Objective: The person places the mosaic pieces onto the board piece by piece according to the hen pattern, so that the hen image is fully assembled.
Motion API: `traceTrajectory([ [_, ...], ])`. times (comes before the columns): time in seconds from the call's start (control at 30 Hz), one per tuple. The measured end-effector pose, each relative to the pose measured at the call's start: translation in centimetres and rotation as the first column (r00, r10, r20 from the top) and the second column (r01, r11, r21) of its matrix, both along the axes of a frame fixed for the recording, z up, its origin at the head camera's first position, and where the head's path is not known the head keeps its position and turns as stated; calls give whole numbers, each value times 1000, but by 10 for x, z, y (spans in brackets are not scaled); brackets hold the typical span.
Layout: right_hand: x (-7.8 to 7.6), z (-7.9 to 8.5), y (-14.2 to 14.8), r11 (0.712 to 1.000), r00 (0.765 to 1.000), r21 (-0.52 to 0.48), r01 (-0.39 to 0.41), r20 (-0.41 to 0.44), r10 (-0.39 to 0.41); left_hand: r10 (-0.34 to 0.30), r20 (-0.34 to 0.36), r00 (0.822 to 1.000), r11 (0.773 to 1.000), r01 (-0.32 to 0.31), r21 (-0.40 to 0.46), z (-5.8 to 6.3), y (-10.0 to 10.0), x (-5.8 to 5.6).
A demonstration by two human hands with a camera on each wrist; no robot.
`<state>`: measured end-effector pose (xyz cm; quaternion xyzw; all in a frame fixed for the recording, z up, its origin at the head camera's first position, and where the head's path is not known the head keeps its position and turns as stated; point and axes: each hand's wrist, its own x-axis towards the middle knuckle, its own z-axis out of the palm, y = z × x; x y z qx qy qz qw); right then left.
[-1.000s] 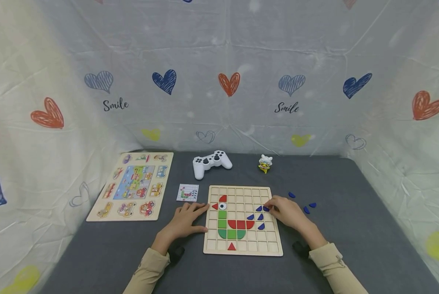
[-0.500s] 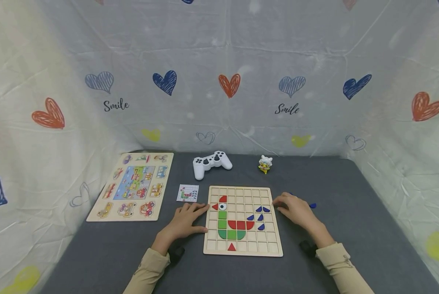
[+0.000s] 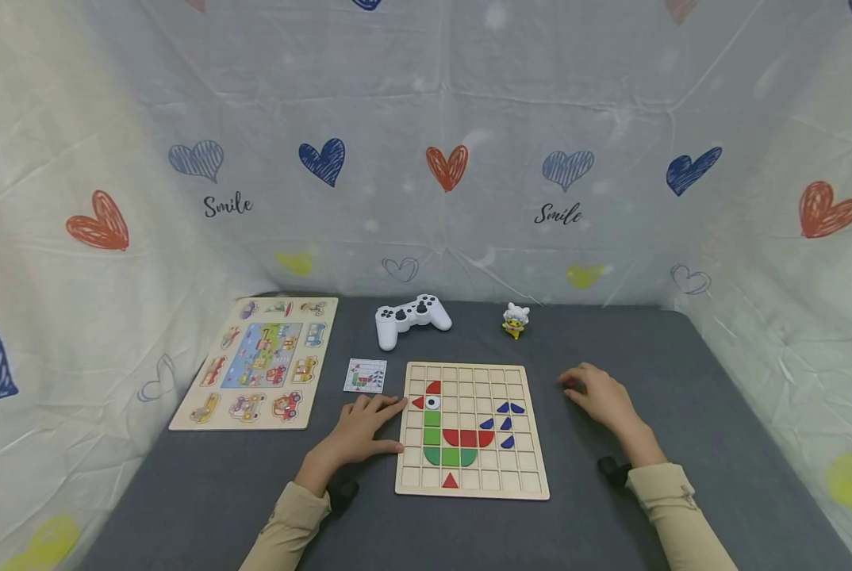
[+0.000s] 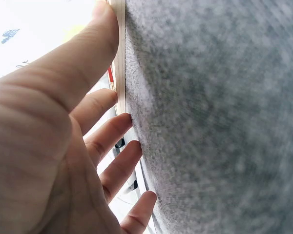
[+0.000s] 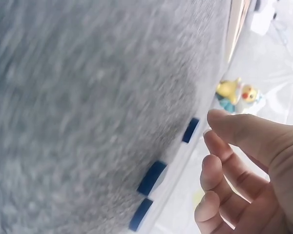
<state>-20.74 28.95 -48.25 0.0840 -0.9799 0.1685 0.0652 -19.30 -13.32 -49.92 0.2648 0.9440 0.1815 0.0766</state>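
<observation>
A square wooden grid board [image 3: 529,478] lies on the dark cloth. In its cells, red, green and white pieces form a bird-like figure, with several blue half-round pieces [image 3: 507,423] at the right. My left hand [image 3: 358,429] rests at the board's left edge, thumb and fingers spread against it. Right of the board, my right hand [image 3: 603,400] hovers with loosely bent fingers and nothing between them. Three loose blue half-round pieces [image 5: 152,178] lie on the cloth near its fingertips in the right wrist view; in the head view the hand hides them.
A small printed pattern card [image 3: 365,375] lies beyond my left hand. Behind the board are a white game controller [image 3: 412,316] and a small yellow-and-white figurine [image 3: 516,319]. A wooden vehicle picture puzzle [image 3: 258,357] lies at the left. A printed curtain [image 3: 497,238] stands behind the table.
My right hand has let go of a blue half-round piece at the board's upper right and moved right, over the loose pieces. My left hand stays at the board's edge.
</observation>
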Motion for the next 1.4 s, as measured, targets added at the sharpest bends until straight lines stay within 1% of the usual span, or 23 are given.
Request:
traceTrajectory([
  [0.23,-3,-1,12,999,998,-8,50,28,-50,1,3,1000,1000,-1,-4,-1,0,0],
  [0.43,-4,2,15,999,997,-15,52,63,-51,6,7,1000,1000,-6,-10,-1,0,-1],
  [0.67,-8,2,9,999,995,7,39,90,-40,4,11,1000,1000,-4,-5,0,0,0],
  [0.87,-9,1,2,999,994,13,49,97,-50,2,4,1000,1000,-2,-11,1,0,0],
  [1.13,-9,1,-5,999,992,23,48,116,-51,4,9,1000,1000,-4,-11,2,1,0],
  [1.4,-8,0,-9,998,992,23,51,114,-54,-3,6,1000,1000,3,-4,2,1,0],
])
